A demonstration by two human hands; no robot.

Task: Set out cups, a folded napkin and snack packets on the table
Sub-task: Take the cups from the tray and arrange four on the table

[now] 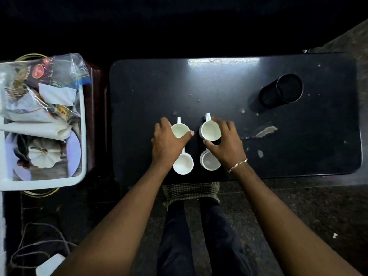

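Several white cups stand upright in a square on the black table (229,80). My left hand (166,142) wraps the far left cup (180,130), thumb on its right rim. My right hand (226,144) grips the far right cup (210,131), thumb at its near rim and fingers on its right side. The near left cup (183,163) and the near right cup (209,161) sit just below, partly covered by my hands. Snack packets in a clear bag (39,84) and a folded white napkin (35,127) lie in the white tray (82,136) at the left.
A black cylindrical holder (281,91) lies on its side at the table's far right. A chipped patch (265,131) marks the table surface. The tray also holds a white pumpkin-shaped lid (43,154) on a plate. Cables lie on the floor at lower left.
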